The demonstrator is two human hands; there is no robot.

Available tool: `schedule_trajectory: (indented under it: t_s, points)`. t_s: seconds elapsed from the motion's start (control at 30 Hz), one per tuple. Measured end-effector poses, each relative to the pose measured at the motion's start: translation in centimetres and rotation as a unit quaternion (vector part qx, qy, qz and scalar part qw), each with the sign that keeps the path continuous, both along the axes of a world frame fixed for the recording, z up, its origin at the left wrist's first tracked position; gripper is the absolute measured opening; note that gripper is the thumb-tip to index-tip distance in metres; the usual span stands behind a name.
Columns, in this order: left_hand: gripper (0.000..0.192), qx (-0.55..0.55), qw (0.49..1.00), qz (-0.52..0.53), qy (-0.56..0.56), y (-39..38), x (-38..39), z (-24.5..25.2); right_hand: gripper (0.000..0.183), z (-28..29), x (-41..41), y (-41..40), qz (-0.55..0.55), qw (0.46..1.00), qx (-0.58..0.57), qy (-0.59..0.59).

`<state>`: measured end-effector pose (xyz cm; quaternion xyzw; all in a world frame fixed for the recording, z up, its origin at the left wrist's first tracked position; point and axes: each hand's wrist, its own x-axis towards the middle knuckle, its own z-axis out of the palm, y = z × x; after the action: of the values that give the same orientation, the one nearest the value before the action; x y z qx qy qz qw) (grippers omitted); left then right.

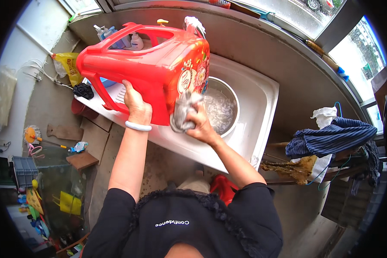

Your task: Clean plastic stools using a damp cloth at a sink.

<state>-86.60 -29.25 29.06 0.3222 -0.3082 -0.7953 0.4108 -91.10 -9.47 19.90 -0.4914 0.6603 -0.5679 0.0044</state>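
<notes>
A red plastic stool (132, 67) is tipped on its side over a white sink (258, 84), its legs pointing left. Its printed seat (193, 74), with flowers and a round emblem, faces right. My left hand (136, 101) grips the stool's near side, close to a leg opening. Bunched in my right hand (201, 124) is a wet-looking grey cloth (184, 111), pressed against the near edge of the seat and blurred. Just behind that hand, a round metal basin (234, 106) of rippling water stands in the sink, partly hidden by the stool.
Pump bottles (136, 42) and a yellow-handled tap (162, 22) are behind the stool. A yellow plastic bag (71, 69) hangs at the left. Striped cloth (332, 137) drapes over a rack at the right. On the floor are a red bucket-like container (82, 108) and a wooden board (65, 132).
</notes>
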Motion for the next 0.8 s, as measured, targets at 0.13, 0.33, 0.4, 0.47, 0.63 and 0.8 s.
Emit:
schedule_trajectory:
  t_s: [0.13, 0.33, 0.4, 0.47, 0.63, 0.8]
  points:
    - [0.055, -0.037, 0.999, 0.027, -0.019, 0.2, 0.6, -2.2, 0.029, -8.3, -1.0, 0.0, -0.022, 0.994, 0.102, 0.033]
    - [0.058, -0.068, 0.994, 0.038, -0.08, 1.7, 1.7, -3.3, 0.024, -19.3, -4.6, 2.2, -0.254, 0.808, 0.507, -0.164]
    - [0.059, -0.078, 0.996, 0.009, -0.046, 2.3, 1.8, -3.1, 0.027, -21.6, -3.8, 2.2, -0.287, 0.779, 0.544, -0.12]
    - [0.06, -0.075, 0.996, 0.013, -0.055, 2.4, 2.3, -3.1, 0.03, -22.9, -2.5, 2.1, -0.313, 0.749, 0.578, -0.076]
    - [0.061, -0.061, 0.997, -0.007, -0.044, 3.4, 2.7, -3.5, 0.042, -23.6, -6.1, 4.8, -0.186, 0.818, 0.513, -0.184]
    - [0.064, -0.045, 0.998, -0.035, -0.028, 3.4, 4.0, -3.9, 0.029, -14.8, -8.3, 6.3, -0.103, 0.825, 0.166, -0.531]
